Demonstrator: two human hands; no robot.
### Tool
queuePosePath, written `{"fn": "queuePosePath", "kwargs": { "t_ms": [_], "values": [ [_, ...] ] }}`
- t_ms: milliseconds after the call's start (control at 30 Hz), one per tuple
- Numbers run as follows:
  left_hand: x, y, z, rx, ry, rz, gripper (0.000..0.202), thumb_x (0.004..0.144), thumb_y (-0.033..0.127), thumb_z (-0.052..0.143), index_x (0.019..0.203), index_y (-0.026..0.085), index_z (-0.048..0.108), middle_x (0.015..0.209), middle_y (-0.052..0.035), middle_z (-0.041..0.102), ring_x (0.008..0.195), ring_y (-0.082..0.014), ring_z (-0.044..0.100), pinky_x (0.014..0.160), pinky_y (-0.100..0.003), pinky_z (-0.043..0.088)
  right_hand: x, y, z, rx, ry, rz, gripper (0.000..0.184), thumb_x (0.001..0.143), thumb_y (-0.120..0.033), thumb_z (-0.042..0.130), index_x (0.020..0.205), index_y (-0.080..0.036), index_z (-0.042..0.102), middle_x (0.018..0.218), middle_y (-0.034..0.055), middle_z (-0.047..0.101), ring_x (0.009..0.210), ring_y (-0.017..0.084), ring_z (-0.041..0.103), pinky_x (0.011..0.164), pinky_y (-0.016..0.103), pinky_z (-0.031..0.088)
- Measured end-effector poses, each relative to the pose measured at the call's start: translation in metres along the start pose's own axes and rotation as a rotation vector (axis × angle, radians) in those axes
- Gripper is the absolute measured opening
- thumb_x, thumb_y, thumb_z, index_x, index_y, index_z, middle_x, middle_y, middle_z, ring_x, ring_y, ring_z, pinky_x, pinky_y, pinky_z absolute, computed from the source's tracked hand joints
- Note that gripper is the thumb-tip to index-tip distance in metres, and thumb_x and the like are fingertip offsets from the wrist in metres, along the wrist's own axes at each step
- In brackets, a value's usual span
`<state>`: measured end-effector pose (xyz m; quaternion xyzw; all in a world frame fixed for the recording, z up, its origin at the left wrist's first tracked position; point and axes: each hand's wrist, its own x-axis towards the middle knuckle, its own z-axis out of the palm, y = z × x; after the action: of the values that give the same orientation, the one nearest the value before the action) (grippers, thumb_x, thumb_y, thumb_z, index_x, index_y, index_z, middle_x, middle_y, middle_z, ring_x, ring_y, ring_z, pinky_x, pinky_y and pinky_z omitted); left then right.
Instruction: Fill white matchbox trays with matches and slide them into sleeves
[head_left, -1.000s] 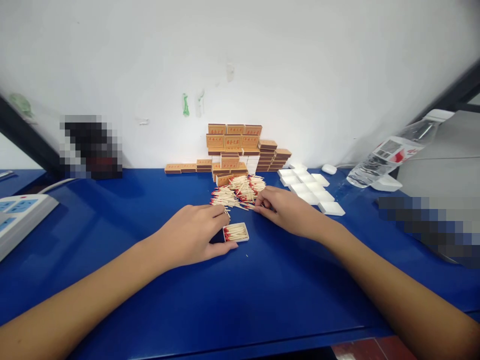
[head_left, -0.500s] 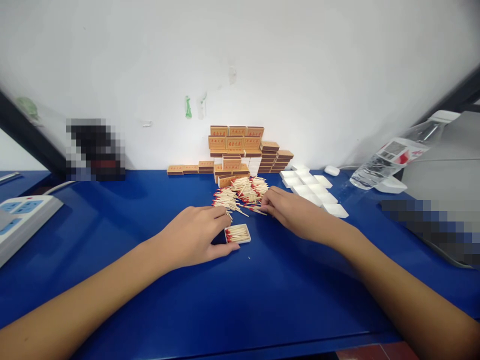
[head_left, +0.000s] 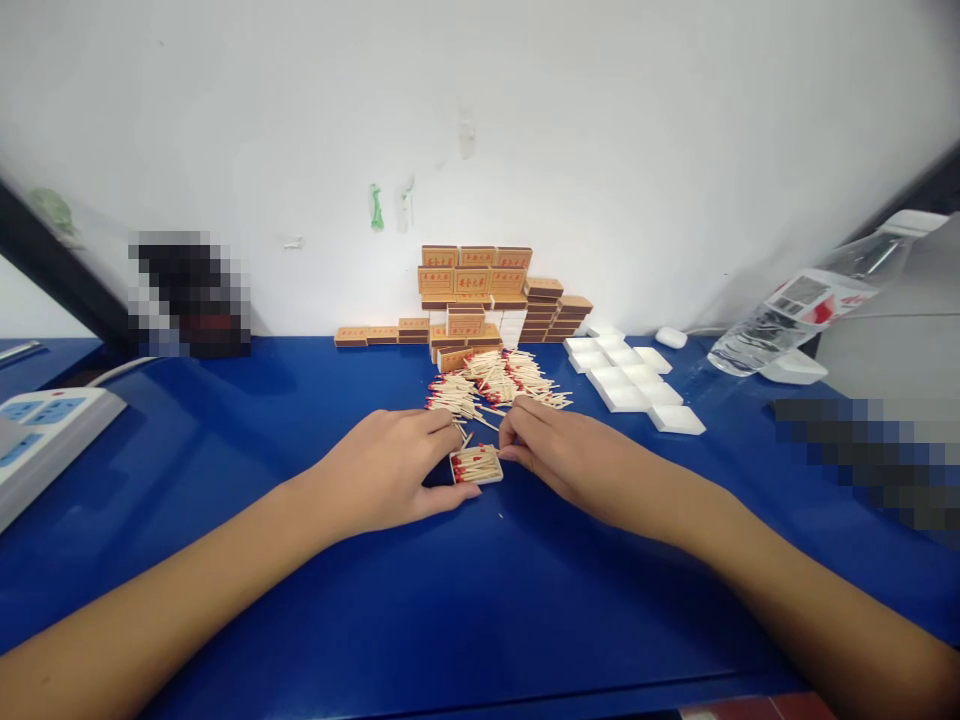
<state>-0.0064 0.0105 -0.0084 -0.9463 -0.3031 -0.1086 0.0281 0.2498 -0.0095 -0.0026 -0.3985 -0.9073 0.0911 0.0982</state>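
Note:
A small white matchbox tray [head_left: 490, 478] lies on the blue table, filled with red-headed matches [head_left: 472, 463]. My left hand [head_left: 390, 468] steadies its left end, thumb along the near side and curled fingers at the far corner. At the tray's right end, my right hand [head_left: 551, 450] is closed in a pinch on matches, whose sticks reach over the tray's contents; how many it holds is hidden. Just beyond both hands spreads a loose pile of matches [head_left: 491, 378], a few lying close to the tray's far edge.
Stacked matchboxes [head_left: 471, 283] stand against the wall behind the pile. Several white empty trays [head_left: 622, 388] lie to the right, near a tilted water bottle [head_left: 802, 300] and a white earbud-like case [head_left: 670, 338]. A power strip [head_left: 56, 430] sits at far left on the blue table [head_left: 480, 610].
My right hand has moved from the pile toward me and left, to the tray's right end, bringing matches. My left hand has stayed at the tray.

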Motion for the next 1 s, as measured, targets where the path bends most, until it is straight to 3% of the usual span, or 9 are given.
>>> {"fn": "queuePosePath", "kwargs": {
  "t_ms": [300,667,1000],
  "values": [
    [0.002,0.001,-0.001,0.013,-0.004,0.000,0.034,0.099,0.050,0.066,0.091,0.017,0.067,0.091,-0.0034,0.071,0.081,-0.0219,0.070,0.064,-0.034,0.047,0.011,-0.012,0.016,-0.170,0.104,-0.090,0.022,0.111,-0.022,0.045,0.096,-0.018,0.060,0.096,0.0076,0.065,0.074,0.018,0.061,0.060,0.031,0.040],
    [0.000,0.001,-0.001,0.002,-0.010,0.004,0.037,0.101,0.054,0.063,0.095,0.018,0.067,0.094,-0.0032,0.070,0.085,-0.0234,0.071,0.067,-0.036,0.049,0.007,-0.003,0.003,0.130,0.018,0.000,0.013,0.107,-0.027,0.057,0.103,-0.019,0.067,0.106,0.0059,0.065,0.087,0.018,0.063,0.074,0.032,0.046],
    [0.000,0.001,-0.001,0.014,-0.008,0.017,0.037,0.101,0.053,0.063,0.094,0.017,0.068,0.093,-0.0034,0.070,0.084,-0.0228,0.070,0.068,-0.036,0.049,0.009,-0.005,0.008,0.108,0.090,0.034,0.010,0.104,-0.020,0.058,0.099,-0.018,0.066,0.103,0.0061,0.063,0.081,0.017,0.060,0.072,0.031,0.045]
  ]
}}
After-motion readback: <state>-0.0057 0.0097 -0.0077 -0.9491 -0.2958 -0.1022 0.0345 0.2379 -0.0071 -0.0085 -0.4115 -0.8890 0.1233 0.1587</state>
